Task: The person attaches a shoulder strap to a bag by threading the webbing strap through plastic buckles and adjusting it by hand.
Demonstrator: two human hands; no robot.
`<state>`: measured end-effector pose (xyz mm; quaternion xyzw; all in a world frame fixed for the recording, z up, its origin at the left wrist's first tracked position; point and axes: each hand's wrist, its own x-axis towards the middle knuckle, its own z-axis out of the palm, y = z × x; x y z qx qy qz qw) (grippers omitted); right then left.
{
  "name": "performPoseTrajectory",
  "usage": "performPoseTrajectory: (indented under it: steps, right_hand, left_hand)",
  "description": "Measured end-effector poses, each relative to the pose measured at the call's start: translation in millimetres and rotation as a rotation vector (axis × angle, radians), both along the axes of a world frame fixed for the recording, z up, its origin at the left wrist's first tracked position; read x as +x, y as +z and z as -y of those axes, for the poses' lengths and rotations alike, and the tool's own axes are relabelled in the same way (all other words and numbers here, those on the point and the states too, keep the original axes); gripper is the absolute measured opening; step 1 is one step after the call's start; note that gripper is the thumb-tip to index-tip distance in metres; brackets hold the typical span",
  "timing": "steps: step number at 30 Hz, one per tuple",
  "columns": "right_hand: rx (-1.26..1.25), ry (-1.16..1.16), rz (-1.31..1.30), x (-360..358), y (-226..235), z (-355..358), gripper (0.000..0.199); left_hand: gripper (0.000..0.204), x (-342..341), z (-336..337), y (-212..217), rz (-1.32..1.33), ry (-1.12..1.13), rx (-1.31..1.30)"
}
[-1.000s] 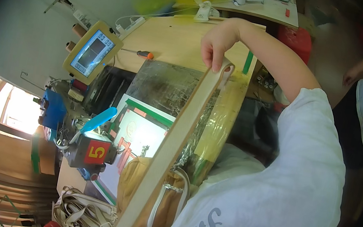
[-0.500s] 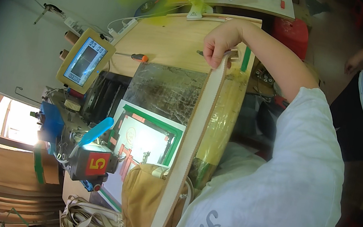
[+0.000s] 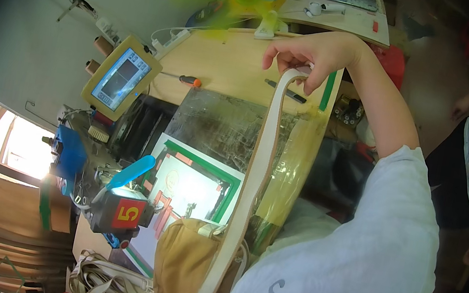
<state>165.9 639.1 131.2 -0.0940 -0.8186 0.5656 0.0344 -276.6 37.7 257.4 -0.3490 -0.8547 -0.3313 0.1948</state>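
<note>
The end of a long, flat, cream webbing strap with tan edging [image 3: 261, 157] is grasped between the thumb and bent fingers of the right hand [image 3: 320, 58], well above a soft tan cloth bag [image 3: 179, 265] in the view; the grip of the left hand cannot be told. From the right hand the strap is led down in a gentle curve, across the bag's right side, to the lower edge of the view. Above the bag, a slim dark pen-like tool [image 3: 291, 94] is laid on a pale wooden tabletop [image 3: 233, 65]. Just above the bag, and partly covered by it, is placed a white sheet bordered with green tape [image 3: 188, 179]. To the bag's left, a dark grey machine head with a red label and bright blue lever [image 3: 107, 212] is mounted; farther up that side, a yellow-framed touchscreen [image 3: 118, 79] is set. Cream buckled straps [image 3: 106, 287] are heaped at the bag's lower left.
</note>
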Motion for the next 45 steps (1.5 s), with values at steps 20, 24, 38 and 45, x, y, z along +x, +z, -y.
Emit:
performPoseTrajectory:
  steps: [20,24,38,45]
  right_hand:
    - [0.337,-0.361,-0.385,-1.6,49.7,70.5,0.044]
    - [0.710,-0.244,-0.567,-28.4,72.3,93.5,0.039]
    - [0.746,0.531,-0.694,-174.5,128.0,243.7,0.049]
    - [0.071,0.362,-0.721,-214.1,27.7,267.1,0.073]
  left_hand:
    - [0.045,80.5,-0.7,-5.2,0.316,-0.105,0.003]
    - [0.045,109.4,20.2,-15.4,0.390,-0.066,0.036]
    - [0.054,188.9,-198.6,-78.8,0.943,-0.745,0.132]
    - [0.043,156.3,-182.9,-59.1,0.444,-0.679,0.672]
